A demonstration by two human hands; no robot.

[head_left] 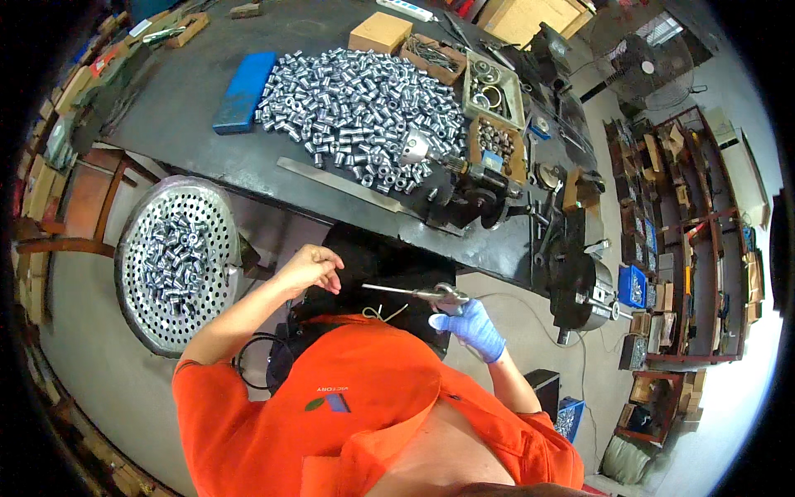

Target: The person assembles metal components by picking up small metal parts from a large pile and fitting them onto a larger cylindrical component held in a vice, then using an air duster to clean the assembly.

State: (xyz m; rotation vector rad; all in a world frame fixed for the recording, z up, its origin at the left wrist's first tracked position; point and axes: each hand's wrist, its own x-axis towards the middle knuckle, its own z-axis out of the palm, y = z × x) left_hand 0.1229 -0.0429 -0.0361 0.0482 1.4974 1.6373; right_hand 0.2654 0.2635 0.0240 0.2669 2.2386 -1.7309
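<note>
Metal blow gun [448, 296] was gripped in gloved right hand [475, 328], by orange shirt [373, 373], nozzle [393, 289] toward half-open bare left hand [311, 270], nothing visible there. Likely light, rigid, slick; body seemed best hold, not slim nozzle.

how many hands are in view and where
2: the left hand, bare, right of the tray; the right hand, gloved, holding a metal tool.

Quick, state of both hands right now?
Left hand: partly open, loosely curled, nothing visible in it.
Right hand: gloved, closed on a thin-rodded metal tool.
</note>
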